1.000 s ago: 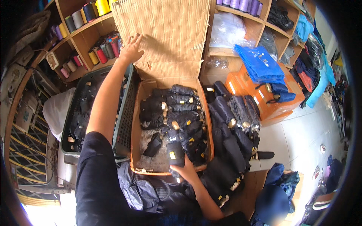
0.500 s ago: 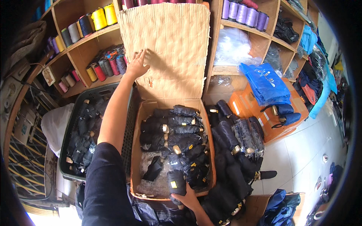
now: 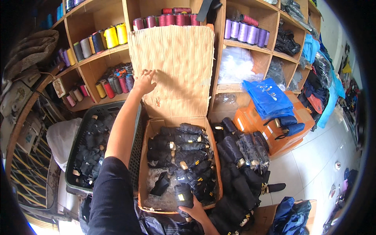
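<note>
A cardboard box stands open before me, holding several rolled black folding umbrellas with pale handle ends, some tagged yellow. Its tall flap stands upright at the back. My left hand is at the flap's left side, fingers spread; whether it presses on the cardboard I cannot tell. At the box's near edge, my right hand is wrapped round a black folding umbrella with a yellow tag, its lower end partly hidden. Clear plastic and a loose black strip lie in the box's near left part.
A dark green basket of black bundles stands left of the box. More black umbrellas are piled on its right. An orange carton carries blue packets. Shelves behind hold thread spools.
My view has tilted up slightly, showing more of the shelves. My left hand stays by the flap, its fingers a little more bent. My right hand still holds the umbrella.
</note>
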Demonstrator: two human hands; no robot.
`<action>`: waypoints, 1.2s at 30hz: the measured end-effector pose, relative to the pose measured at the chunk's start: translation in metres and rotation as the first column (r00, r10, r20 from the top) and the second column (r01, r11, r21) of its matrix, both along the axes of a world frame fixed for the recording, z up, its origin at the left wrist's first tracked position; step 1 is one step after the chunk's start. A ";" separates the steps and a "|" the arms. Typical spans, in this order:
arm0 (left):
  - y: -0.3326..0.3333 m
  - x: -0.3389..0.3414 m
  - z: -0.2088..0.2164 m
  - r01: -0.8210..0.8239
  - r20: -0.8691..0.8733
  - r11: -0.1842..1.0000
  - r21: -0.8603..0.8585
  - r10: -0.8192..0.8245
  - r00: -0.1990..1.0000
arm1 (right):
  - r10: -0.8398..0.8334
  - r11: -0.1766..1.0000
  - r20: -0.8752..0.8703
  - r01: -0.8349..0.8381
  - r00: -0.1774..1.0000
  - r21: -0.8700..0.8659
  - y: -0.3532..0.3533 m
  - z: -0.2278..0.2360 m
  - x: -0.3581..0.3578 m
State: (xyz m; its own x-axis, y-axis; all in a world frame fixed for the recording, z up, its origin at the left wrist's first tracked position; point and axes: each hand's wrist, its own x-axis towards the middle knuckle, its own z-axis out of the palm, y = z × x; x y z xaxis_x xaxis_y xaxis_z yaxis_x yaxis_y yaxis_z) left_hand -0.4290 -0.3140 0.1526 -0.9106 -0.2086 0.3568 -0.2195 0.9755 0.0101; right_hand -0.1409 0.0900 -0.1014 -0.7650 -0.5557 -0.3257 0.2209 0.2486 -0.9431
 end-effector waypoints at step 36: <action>0.172 0.272 0.017 0.676 -0.197 0.650 -0.347 -0.755 0.625 | 0.045 0.997 -0.247 -0.030 0.968 0.064 0.003 0.003 0.008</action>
State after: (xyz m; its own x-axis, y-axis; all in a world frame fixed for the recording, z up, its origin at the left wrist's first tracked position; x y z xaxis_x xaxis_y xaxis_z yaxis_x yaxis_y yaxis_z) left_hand -0.1573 -0.1424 0.1692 -0.5710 0.5823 0.5787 0.5264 0.8006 -0.2863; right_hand -0.1324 0.0934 -0.0985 -0.8051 -0.5707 -0.1613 -0.0289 0.3094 -0.9505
